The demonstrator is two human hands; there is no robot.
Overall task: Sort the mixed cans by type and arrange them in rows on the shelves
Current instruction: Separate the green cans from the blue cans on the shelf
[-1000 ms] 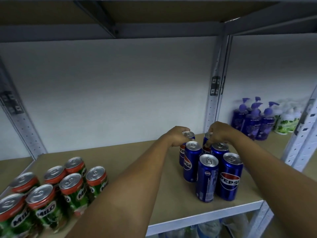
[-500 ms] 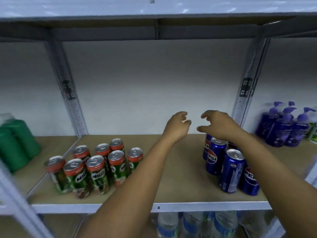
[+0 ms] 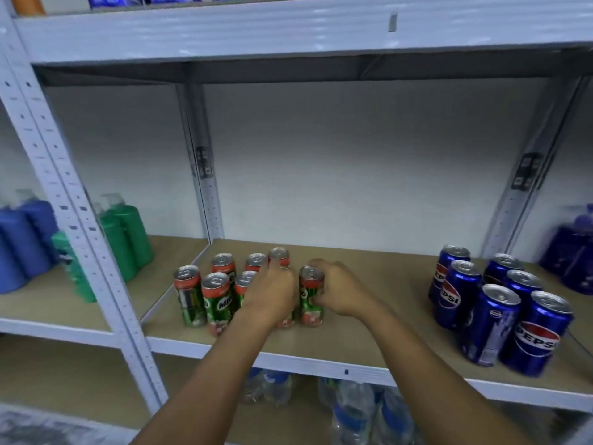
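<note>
Several green and red Milo cans (image 3: 218, 300) stand clustered at the left of the middle shelf (image 3: 369, 335). My left hand (image 3: 271, 292) lies over the right part of that cluster, fingers curled round a can that it mostly hides. My right hand (image 3: 337, 290) grips the rightmost Milo can (image 3: 310, 293) from its right side. Several blue Pepsi cans (image 3: 500, 303) stand in rows at the right end of the same shelf, away from both hands.
Green bottles (image 3: 125, 239) and blue bottles (image 3: 22, 242) stand in the left bay, dark purple pump bottles (image 3: 574, 252) in the right bay. Water bottles (image 3: 353, 409) lie on the shelf below. White uprights (image 3: 80, 226) frame the bays.
Both hands left the Pepsi cans, crossed the shelf to the left and now hold Milo cans. The view swung left and pulled back.
</note>
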